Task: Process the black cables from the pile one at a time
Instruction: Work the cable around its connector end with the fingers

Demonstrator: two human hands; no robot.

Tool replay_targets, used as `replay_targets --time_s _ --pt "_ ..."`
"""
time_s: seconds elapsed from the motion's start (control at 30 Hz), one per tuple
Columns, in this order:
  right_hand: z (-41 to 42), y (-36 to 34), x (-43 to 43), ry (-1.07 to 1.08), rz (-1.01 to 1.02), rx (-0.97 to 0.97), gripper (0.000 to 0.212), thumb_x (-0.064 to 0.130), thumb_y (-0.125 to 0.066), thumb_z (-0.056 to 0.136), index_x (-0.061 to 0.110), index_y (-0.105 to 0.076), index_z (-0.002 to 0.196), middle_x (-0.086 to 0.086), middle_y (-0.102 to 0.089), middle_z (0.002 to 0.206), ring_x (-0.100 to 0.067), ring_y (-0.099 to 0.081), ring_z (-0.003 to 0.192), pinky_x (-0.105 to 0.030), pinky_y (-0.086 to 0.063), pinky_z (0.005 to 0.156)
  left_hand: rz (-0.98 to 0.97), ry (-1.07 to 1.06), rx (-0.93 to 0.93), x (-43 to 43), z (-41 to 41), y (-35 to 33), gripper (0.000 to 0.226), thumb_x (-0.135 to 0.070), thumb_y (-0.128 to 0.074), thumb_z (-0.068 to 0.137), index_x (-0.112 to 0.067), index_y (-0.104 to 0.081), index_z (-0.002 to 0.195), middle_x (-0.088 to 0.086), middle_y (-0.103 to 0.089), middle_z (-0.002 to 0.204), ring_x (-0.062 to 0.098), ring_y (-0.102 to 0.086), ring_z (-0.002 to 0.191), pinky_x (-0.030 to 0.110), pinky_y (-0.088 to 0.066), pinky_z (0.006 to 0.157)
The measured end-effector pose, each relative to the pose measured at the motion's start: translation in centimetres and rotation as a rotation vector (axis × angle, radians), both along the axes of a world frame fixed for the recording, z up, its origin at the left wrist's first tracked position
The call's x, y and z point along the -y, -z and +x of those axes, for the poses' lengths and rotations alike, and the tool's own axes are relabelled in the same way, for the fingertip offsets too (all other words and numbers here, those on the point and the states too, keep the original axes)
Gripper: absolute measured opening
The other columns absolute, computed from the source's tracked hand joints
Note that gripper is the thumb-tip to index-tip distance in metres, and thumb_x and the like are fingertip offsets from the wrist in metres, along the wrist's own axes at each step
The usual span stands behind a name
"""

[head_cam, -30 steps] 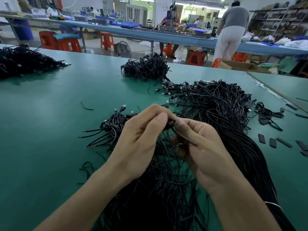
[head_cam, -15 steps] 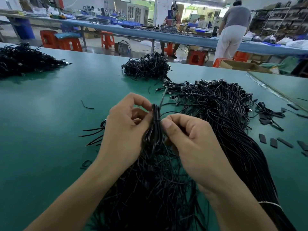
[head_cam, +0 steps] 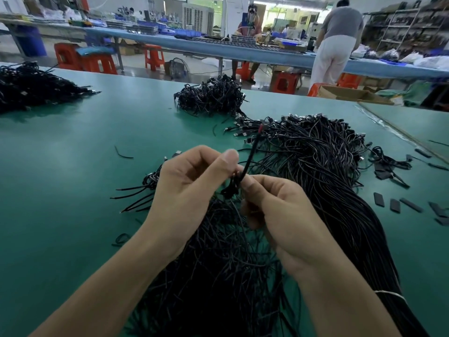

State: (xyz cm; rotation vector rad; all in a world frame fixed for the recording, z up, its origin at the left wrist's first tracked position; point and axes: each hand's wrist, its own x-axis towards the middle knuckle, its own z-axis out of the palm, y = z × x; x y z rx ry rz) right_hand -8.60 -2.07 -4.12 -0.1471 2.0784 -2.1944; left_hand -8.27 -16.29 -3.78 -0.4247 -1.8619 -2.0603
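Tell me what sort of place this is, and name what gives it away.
Most likely a cable assembly workshop in a factory. A big pile of black cables lies on a long green worktable, more long benches with orange stools stand behind, and parts shelving lines the far wall.

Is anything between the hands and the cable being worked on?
Nothing visible. The left hand and right hand both pinch the black cable directly, above the loose pile; its free end rises clear.

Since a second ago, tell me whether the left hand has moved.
Yes. The left hand has risen away from the person, toward the far cable heap, still pinching the black cable with the right hand.
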Motion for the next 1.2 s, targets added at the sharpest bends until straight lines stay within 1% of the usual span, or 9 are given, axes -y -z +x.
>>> replay_targets --time_s 0.1,0.23,0.43,0.57,0.73,0.87,0.93,1.07,1.2 --pt "0.0 -0.1 0.1 0.004 -0.063 -0.001 0.024 0.034 -0.069 0.081 0.012 -0.075 0.075 0.001 -0.057 0.061 -0.007 -0.049 0.055 -0.020 -0.039 0.048 -0.089 -0.008 -0.097 -0.2 0.2 0.2 0.024 -0.035 -0.081 0.070 -0.028 -0.061 0.081 0.009 -0.072 0.083 0.046 -0.056 0.074 0.049 -0.046 0.062" --pt "-0.2 -0.4 -0.4 0.138 0.061 -0.143 0.026 0.023 -0.062 0.096 0.010 -0.069 0.074 0.004 -0.061 0.062 -0.006 -0.054 0.059 -0.020 -0.045 0.055 -0.232 -0.045 -0.100 0.2 -0.3 0.7 0.039 -0.036 -0.087 0.064 -0.034 -0.057 0.089 -0.012 -0.065 0.082 0.006 -0.048 0.065 0.017 -0.040 0.057" --pt "0.2 -1.0 -0.3 0.091 0.206 -0.413 0.020 0.022 -0.061 0.097 0.020 -0.068 0.078 0.009 -0.069 0.069 0.002 -0.059 0.062 -0.015 -0.050 0.063 -0.200 -0.043 0.144 0.3 -0.6 1.3 0.035 -0.049 -0.083 0.059 -0.024 -0.064 0.074 -0.003 -0.063 0.057 0.009 -0.048 0.044 0.015 -0.039 0.043" --pt "0.3 -1.1 -0.7 -0.048 0.311 -0.477 0.019 0.018 -0.065 0.095 0.023 -0.068 0.077 0.016 -0.066 0.068 0.003 -0.059 0.063 -0.012 -0.047 0.062 -0.098 -0.005 0.216 0.3 -0.8 1.3 0.020 -0.024 -0.081 0.070 -0.012 -0.066 0.076 0.004 -0.069 0.060 0.012 -0.062 0.047 0.019 -0.045 0.042" --pt "0.3 -0.8 -0.8 -0.046 0.504 -0.466 0.011 0.026 -0.068 0.093 0.025 -0.069 0.082 0.014 -0.067 0.075 -0.001 -0.059 0.068 -0.015 -0.046 0.062 -0.116 -0.010 0.192 0.8 -1.0 0.9 0.031 0.008 -0.066 0.085 -0.020 -0.078 0.078 0.003 -0.077 0.081 0.011 -0.072 0.074 0.021 -0.056 0.067" --pt "0.2 -0.7 -0.8 0.017 0.473 -0.446 0.016 0.027 -0.067 0.093 0.024 -0.068 0.078 0.014 -0.062 0.063 0.000 -0.050 0.055 -0.017 -0.039 0.052 -0.010 0.043 0.253 0.4 -1.0 0.5 0.038 -0.002 -0.052 0.090 -0.026 -0.081 0.087 0.002 -0.078 0.094 0.013 -0.072 0.093 0.032 -0.051 0.087" --pt "0.1 -0.5 -0.8 0.044 0.424 -0.428 0.018 0.029 -0.065 0.093 0.024 -0.068 0.076 0.001 -0.062 0.065 -0.003 -0.047 0.055 -0.033 -0.043 0.052 0.020 0.048 0.253 0.4 -0.9 0.4 0.037 -0.014 -0.048 0.080 -0.027 -0.081 0.090 0.001 -0.077 0.100 0.016 -0.069 0.102 0.038 -0.048 0.093" --pt "-0.2 -0.3 -0.6 0.109 0.307 -0.368 0.018 0.032 -0.066 0.093 0.023 -0.069 0.077 -0.009 -0.066 0.073 -0.020 -0.052 0.059 -0.047 -0.049 0.060 0.085 0.100 0.217 0.6 -0.7 0.4 0.031 -0.033 -0.052 0.076 -0.025 -0.081 0.083 -0.012 -0.073 0.093 0.010 -0.050 0.086 0.031 -0.037 0.073" --pt "-0.5 -0.1 -0.9 0.149 0.225 -0.388 0.019 0.031 -0.065 0.093 0.021 -0.070 0.077 -0.001 -0.061 0.063 -0.003 -0.046 0.055 -0.022 -0.040 0.050 0.054 0.165 0.100 0.2 -0.5 0.5 0.011 -0.029 -0.077 0.080 -0.019 -0.079 0.075 -0.008 -0.070 0.075 -0.001 -0.058 0.071 0.012 -0.042 0.058"
